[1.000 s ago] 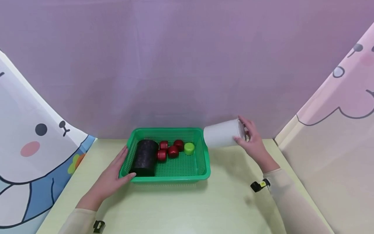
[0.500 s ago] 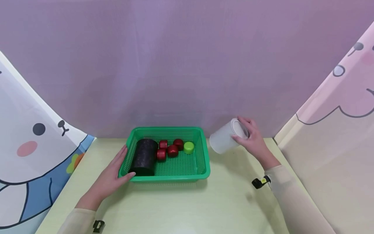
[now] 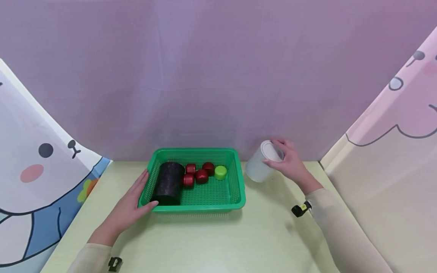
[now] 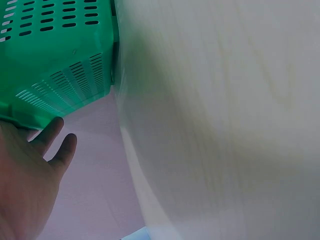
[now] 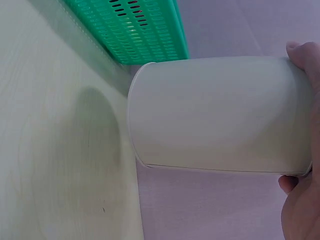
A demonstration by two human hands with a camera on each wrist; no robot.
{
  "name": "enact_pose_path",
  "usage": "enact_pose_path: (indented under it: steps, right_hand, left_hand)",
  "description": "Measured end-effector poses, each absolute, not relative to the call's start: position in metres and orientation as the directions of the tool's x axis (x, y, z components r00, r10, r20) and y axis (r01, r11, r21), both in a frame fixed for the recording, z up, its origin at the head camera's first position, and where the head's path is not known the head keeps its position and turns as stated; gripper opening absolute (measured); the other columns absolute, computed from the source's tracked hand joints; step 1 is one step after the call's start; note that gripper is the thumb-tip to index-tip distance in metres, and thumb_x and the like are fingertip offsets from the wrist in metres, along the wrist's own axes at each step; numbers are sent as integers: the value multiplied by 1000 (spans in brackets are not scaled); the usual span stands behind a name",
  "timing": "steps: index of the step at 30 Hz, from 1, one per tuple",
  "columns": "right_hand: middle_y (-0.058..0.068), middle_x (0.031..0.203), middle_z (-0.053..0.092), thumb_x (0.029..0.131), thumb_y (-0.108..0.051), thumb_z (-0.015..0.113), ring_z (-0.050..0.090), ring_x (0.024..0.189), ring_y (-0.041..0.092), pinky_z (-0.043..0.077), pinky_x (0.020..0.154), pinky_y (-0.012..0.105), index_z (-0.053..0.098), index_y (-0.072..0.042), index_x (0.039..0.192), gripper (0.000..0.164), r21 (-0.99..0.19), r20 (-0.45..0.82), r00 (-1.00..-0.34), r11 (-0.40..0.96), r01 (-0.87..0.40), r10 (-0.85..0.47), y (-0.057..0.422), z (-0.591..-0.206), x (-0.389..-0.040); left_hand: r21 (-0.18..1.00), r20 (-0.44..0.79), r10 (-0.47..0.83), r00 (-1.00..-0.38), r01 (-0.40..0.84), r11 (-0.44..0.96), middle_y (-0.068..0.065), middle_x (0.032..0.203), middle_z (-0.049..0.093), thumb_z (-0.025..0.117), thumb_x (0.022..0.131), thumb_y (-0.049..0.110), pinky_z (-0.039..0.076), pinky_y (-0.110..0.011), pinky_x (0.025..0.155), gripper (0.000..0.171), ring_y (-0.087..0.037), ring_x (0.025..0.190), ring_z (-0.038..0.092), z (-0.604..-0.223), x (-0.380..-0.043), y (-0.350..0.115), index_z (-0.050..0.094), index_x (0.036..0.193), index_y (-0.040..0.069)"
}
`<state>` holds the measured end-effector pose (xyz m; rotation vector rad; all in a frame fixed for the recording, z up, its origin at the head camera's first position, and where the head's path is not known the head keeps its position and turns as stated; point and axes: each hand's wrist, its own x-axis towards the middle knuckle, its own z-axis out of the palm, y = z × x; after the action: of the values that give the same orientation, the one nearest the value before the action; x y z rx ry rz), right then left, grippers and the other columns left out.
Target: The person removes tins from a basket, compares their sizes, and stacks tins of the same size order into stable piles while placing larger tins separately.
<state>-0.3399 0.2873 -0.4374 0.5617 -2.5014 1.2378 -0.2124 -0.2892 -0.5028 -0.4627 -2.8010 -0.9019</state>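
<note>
Canister [image 3: 258, 167], white: tilted, held above the worktop [image 3: 259, 231] just right of the basket [image 3: 199, 208], its upper end gripped by the fingers of the right hand [image 3: 291, 163]. Left hand [image 3: 127, 210] at the basket's left side, fingers straight, thumb spread wide onto the near rim; inside the basket, black cylinder [image 3: 168, 184], four red pieces [image 3: 201, 176], one lime piece [image 3: 220, 172].

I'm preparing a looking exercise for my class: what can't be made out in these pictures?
Black cylinder, head view: underside, hidden by its own body.
Green basket, left wrist view: contents, hidden by its walls.
Left grip, left wrist view: partly cut off by left edge.
White canister, head view: base, hidden by its own sides.
</note>
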Motion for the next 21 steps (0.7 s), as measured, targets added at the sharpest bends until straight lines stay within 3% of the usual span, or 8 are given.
enact_pose_path:
  steps: [8,21]
  right_hand:
    - [25,150,55,80,-21,100,42,142,46,39,114,63,59,8,154,89,-585,459,-841,615,-528,-286,273,-437,-349]
    - [23,155,52,84,-29,99,42,145,44,47,116,62,55,10,156,94,-574,344,-879,667,-475,-330,259,-444,-358]
  left_hand:
    - [546,244,241,-939,338,767,-11,186,12,81,101,45,36,-83,115,108,-52,164,23,-503,-211,-290,14,179,13]
    - [541,246,237,-940,336,771,-8,186,10,79,102,46,37,-84,113,107,-53,164,24,-504,-213,-290,13,179,15]
